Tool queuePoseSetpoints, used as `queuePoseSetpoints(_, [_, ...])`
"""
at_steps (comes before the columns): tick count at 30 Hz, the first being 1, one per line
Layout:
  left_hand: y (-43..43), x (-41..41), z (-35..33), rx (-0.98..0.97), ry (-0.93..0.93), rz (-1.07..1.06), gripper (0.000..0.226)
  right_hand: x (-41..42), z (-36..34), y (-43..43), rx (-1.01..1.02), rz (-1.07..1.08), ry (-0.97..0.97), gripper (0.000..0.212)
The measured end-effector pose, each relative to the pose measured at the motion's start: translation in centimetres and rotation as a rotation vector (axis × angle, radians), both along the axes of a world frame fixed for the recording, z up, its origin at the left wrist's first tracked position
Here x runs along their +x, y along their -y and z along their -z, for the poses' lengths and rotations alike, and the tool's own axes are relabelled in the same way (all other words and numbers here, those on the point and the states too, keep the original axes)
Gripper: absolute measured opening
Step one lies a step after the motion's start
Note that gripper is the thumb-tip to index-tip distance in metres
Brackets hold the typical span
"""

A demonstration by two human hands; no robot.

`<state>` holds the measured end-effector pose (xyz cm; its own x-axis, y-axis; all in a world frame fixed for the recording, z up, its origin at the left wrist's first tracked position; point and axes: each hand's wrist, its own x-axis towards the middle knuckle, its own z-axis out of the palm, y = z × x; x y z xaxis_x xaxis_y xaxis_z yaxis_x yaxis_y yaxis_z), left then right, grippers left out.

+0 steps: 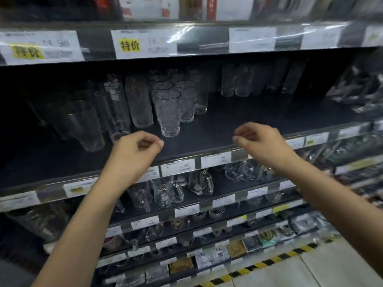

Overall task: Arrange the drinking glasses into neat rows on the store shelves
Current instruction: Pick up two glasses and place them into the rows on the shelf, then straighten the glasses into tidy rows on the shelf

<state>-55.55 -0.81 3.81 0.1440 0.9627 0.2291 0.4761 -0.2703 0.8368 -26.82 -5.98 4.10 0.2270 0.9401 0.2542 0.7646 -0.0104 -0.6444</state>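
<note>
Clear drinking glasses stand on a dark shelf (217, 129) at chest height. A textured glass (168, 112) is the front one of a row running back. Left of it stand a taller textured glass (138, 102), a slim tall glass (113, 112) and a smooth tumbler (87, 125). More tall glasses (246, 79) stand at the back right. My left hand (137, 151) hovers at the shelf's front edge, fingers loosely curled, holding nothing, just below the front textured glass. My right hand (260, 141) hangs the same way, further right, over bare shelf.
An upper shelf edge with price labels (143, 43) runs overhead. Lower shelves hold glass mugs (165, 193) and small glasses (244, 170). Packaged goods (356, 90) lie at the shelf's right end. A yellow-black floor stripe (275, 258) marks the aisle floor.
</note>
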Motion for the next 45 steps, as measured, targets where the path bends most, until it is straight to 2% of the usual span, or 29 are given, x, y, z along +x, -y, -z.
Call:
queuePoseSetpoints(7, [0.7,11.4,-0.6,-0.043,0.069,0.211,0.009,7.8,-0.5,4.9,0.029,0.070,0.015,0.011])
queuePoseSetpoints(15, [-2.0,25.2,0.0,-0.087,0.099,0.215,0.011,20.3,-0.2,3.8,0.050,0.120,0.017,0.012])
queuePoseSetpoints(20, [-5.7,34.2,0.3,-0.101,0.140,0.132,0.002,29.5,-0.2,-0.8,0.052,0.099,0.019,0.015])
queuePoseSetpoints(25, [-9.0,42.0,1.0,-0.122,0.179,0.073,0.019,37.5,-0.1,-7.4,0.041,0.062,-0.011,0.017])
queuePoseSetpoints(30, [-13.5,47.4,2.3,-0.168,0.237,0.001,0.034,43.1,1.5,-14.7,0.018,0.112,-0.170,0.026])
queuePoseSetpoints(33, [-16.6,49.7,3.2,-0.178,0.220,-0.033,0.060,44.8,2.6,-18.6,-0.023,0.128,-0.260,0.036])
queuePoseSetpoints(35, [-18.3,51.2,3.8,-0.164,0.193,-0.053,0.068,45.3,3.4,-20.8,-0.035,0.128,-0.288,0.047])
queuePoseSetpoints(38, [-20.9,53.2,4.8,-0.119,0.220,-0.113,0.072,45.6,4.6,-23.1,-0.013,0.129,-0.339,0.062])
queuePoseSetpoints(42, [-23.7,55.3,5.0,-0.035,0.264,-0.203,0.061,45.9,5.4,-25.8,0.064,0.140,-0.362,0.068])
queuePoseSetpoints(45, [-25.8,56.7,5.2,-0.029,0.289,-0.249,0.061,46.4,5.4,-27.9,0.107,0.149,-0.400,0.070])
